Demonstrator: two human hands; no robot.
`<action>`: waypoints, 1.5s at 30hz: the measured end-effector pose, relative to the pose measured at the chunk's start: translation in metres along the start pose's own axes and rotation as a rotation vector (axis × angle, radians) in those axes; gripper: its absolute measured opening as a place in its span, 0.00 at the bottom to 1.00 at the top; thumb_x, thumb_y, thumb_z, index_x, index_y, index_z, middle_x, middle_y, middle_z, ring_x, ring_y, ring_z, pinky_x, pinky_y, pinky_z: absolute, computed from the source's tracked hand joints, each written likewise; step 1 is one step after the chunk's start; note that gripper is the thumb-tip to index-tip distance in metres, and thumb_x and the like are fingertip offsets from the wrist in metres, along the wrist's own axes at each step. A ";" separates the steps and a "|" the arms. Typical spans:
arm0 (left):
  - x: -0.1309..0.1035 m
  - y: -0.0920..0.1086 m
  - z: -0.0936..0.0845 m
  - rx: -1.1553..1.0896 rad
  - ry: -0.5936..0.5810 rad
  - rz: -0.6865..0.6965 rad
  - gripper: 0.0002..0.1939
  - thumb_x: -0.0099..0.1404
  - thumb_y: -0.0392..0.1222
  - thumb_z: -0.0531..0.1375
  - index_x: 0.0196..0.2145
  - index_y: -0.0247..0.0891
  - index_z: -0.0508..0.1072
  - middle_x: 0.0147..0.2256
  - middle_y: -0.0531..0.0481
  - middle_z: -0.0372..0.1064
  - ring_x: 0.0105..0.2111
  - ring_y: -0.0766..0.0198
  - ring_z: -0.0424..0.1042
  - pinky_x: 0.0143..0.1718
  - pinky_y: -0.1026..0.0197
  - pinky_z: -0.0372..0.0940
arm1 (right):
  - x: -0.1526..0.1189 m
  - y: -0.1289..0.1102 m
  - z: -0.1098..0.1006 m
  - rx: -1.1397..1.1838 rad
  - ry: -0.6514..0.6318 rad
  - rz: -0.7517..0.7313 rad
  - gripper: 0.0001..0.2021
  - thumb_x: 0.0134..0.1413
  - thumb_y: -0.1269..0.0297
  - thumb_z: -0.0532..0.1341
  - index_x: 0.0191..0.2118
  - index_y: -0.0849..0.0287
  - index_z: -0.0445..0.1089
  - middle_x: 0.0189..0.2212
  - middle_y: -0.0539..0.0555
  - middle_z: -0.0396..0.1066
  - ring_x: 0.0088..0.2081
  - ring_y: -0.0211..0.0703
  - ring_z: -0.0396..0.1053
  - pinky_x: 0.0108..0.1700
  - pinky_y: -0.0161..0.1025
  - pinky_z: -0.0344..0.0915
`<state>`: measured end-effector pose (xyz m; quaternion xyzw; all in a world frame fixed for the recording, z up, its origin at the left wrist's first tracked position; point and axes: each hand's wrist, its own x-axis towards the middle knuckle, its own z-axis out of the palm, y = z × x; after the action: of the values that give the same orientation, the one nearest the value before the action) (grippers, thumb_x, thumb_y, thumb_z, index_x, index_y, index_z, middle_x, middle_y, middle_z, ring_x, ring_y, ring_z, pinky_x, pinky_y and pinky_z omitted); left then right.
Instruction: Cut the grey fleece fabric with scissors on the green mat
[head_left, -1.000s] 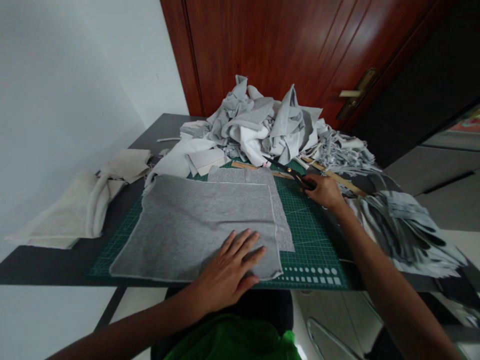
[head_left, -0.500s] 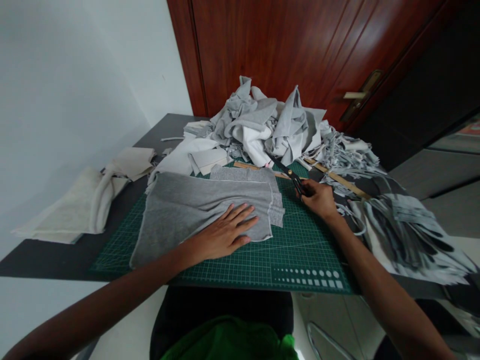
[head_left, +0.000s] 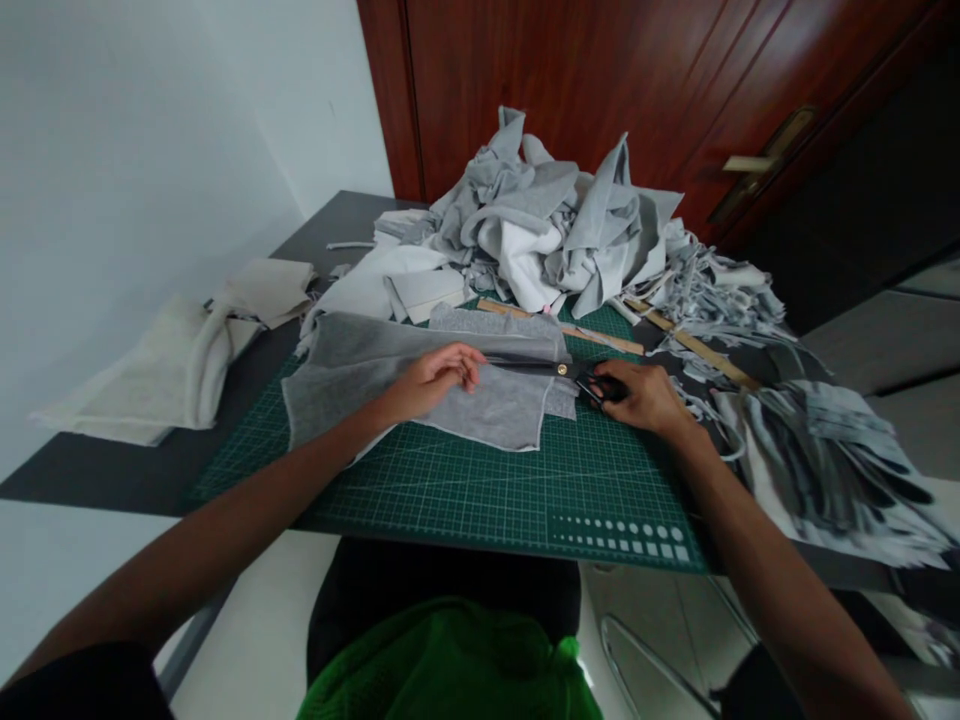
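A piece of grey fabric (head_left: 495,408) lies creased across the green cutting mat (head_left: 465,500), over a speckled grey piece (head_left: 561,403). My left hand (head_left: 442,378) is closed at the middle of the grey fabric, its curled fingers pinching the cloth at a fold; the exact grip is partly hidden. In my right hand (head_left: 641,395) are black scissors (head_left: 561,370), held by the handles at the right of the cloth. Their blades point left along the fold, and the tips come close to my left fingers.
Behind the mat rises a heap of grey and white fabric scraps (head_left: 540,215). Wooden rulers (head_left: 600,338) lie near it. Cream cloth (head_left: 150,375) sits at left, a stack of grey pieces (head_left: 825,470) at right. A wooden door (head_left: 570,80) stands behind.
My left hand, flat on the fabric before, has moved up and curled its fingers. The scissors have swung to lie level over the cloth. The fabric's front edge has shifted and creased.
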<state>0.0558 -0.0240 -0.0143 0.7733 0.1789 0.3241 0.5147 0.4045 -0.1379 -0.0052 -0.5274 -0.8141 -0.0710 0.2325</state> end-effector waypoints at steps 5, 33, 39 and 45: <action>-0.007 0.011 -0.001 0.263 -0.141 0.000 0.09 0.69 0.37 0.54 0.41 0.35 0.73 0.33 0.50 0.74 0.33 0.68 0.72 0.36 0.64 0.64 | -0.001 0.000 -0.008 0.023 -0.054 -0.132 0.09 0.54 0.68 0.59 0.42 0.57 0.70 0.34 0.53 0.76 0.32 0.41 0.74 0.33 0.35 0.66; -0.003 0.015 0.011 0.496 -0.451 0.195 0.10 0.70 0.43 0.57 0.38 0.40 0.78 0.36 0.47 0.74 0.40 0.61 0.70 0.47 0.57 0.61 | 0.002 -0.004 -0.003 -0.071 -0.224 -0.349 0.09 0.66 0.64 0.55 0.43 0.56 0.72 0.33 0.54 0.73 0.36 0.45 0.70 0.41 0.40 0.65; -0.004 0.014 0.005 0.516 -0.540 0.198 0.10 0.70 0.43 0.56 0.42 0.43 0.78 0.40 0.46 0.73 0.44 0.59 0.68 0.49 0.57 0.60 | 0.004 -0.013 -0.005 -0.052 -0.188 -0.335 0.10 0.65 0.64 0.55 0.41 0.56 0.74 0.31 0.54 0.72 0.34 0.45 0.70 0.38 0.40 0.65; -0.007 0.015 0.006 0.580 -0.520 0.208 0.10 0.69 0.42 0.56 0.43 0.43 0.77 0.40 0.47 0.72 0.43 0.58 0.67 0.48 0.58 0.60 | 0.002 -0.012 0.000 -0.051 -0.179 -0.330 0.08 0.64 0.65 0.56 0.42 0.56 0.73 0.31 0.54 0.72 0.35 0.45 0.70 0.39 0.41 0.66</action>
<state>0.0541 -0.0383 -0.0043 0.9567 0.0474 0.1039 0.2676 0.3933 -0.1412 -0.0031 -0.3965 -0.9050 -0.0817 0.1308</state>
